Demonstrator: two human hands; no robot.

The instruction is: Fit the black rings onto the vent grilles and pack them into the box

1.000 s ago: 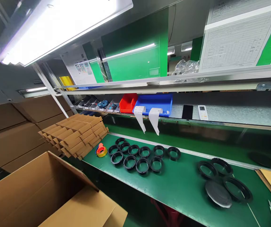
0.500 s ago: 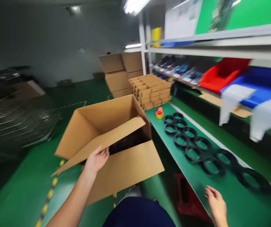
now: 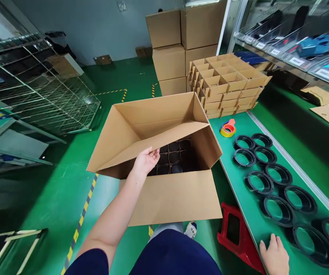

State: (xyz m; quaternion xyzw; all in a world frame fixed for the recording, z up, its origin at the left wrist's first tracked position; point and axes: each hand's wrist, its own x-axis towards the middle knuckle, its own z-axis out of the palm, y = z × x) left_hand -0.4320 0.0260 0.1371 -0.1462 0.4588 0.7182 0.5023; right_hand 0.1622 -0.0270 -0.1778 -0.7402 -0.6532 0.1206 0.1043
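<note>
My left hand [image 3: 147, 162] is closed on the lower edge of a cardboard sheet [image 3: 158, 141], thumb on top and fingers curled underneath. This sheet slants across the mouth of an open cardboard box [image 3: 175, 198], whose near flap hangs toward me. Below the sheet, dark round pieces [image 3: 174, 157] sit in a divided grid; part of it is hidden. My right hand [image 3: 274, 255] rests on the near edge of the green workbench [image 3: 246, 206], fingers apart and holding nothing. Beside it lie several black rings [image 3: 279, 210] in two rows.
Tape rolls [image 3: 227, 129] lie at the bench's far end, before stacked cardboard dividers [image 3: 227, 84]. Larger cartons [image 3: 170, 61] stand behind. A red plastic stool [image 3: 235, 236] is under the bench edge. A wire rack [image 3: 52, 88] stands at left. Bins line the shelf [image 3: 296, 61] at right.
My view has tilted down, and the box's inside shows more. The left hand stays on the cardboard sheet. My right hand has come down onto the bench edge.
</note>
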